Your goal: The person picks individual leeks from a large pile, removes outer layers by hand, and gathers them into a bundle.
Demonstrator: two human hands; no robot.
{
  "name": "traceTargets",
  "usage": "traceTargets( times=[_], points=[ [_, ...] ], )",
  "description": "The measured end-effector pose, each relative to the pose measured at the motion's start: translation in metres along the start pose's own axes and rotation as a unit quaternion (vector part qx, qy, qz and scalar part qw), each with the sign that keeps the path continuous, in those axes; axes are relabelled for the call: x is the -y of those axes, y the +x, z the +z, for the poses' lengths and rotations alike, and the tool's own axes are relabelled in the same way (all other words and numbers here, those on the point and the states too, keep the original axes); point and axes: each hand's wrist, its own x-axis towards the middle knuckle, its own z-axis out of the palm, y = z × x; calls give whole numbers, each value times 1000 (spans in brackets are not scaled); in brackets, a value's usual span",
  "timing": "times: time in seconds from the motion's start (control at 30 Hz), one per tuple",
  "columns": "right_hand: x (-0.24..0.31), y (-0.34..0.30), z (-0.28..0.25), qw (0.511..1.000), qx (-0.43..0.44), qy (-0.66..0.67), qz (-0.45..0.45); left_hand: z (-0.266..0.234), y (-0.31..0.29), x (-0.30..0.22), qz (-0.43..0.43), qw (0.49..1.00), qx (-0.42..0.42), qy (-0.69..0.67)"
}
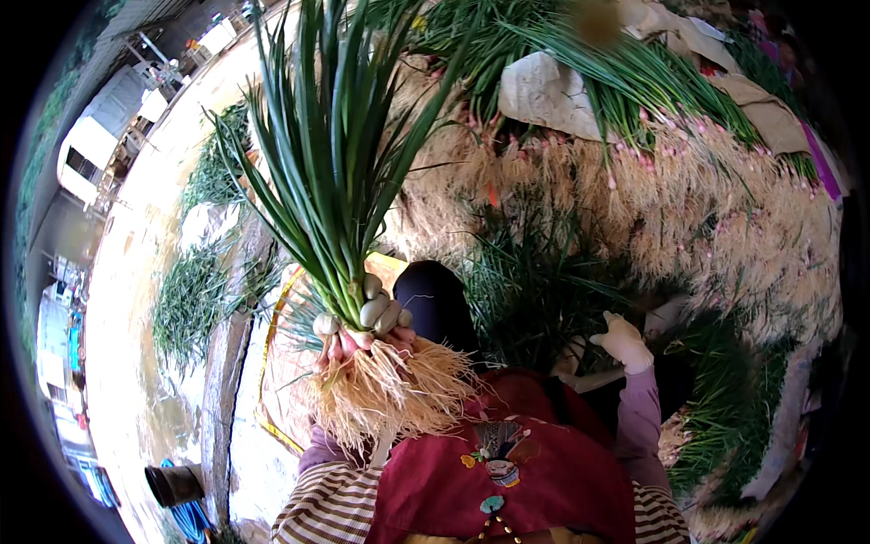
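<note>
A big bunch of spring onions (331,172) stands up in front of me, its long green leaves fanning toward the top of the picture. My left hand (382,311), in a pale glove, is wrapped round the stems just above the pinkish bulbs. Below the fingers, a thick mass of tan roots (390,390) spreads out and hides most of my left forearm. My right hand (623,343), also gloved, is off to the right over dark loose leaves (544,281). Its thumb and a finger are apart, and nothing shows between them.
Ahead and right lies a long heap of spring onions (671,118) with hanging roots, partly covered by pale sacking (548,91). More green bunches (725,426) lie at the right. Cut leaves (192,295) are scattered at the left beside a concrete kerb (222,408). A dark bucket (174,485) stands lower left.
</note>
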Motion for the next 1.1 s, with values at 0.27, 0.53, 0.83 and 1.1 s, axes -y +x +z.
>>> traceTargets(
  times=[0.27, 0.53, 0.83, 1.1],
  points=[
    [31, 49, 35, 981, 127, 106, -99, 61, -130, -87, 207, 865, -362, 279],
    [30, 65, 39, 988, 114, 88, -62, -8, -270, -148, 108, 628, -704, 313],
    [41, 75, 37, 988, 155, 7, -22, -223, -377, -15, 32, 664, -747, 3],
    [71, 76, 28, 991, 137, 3, -7, -226, -364, 29, 102, 419, -902, 19]
  ],
)
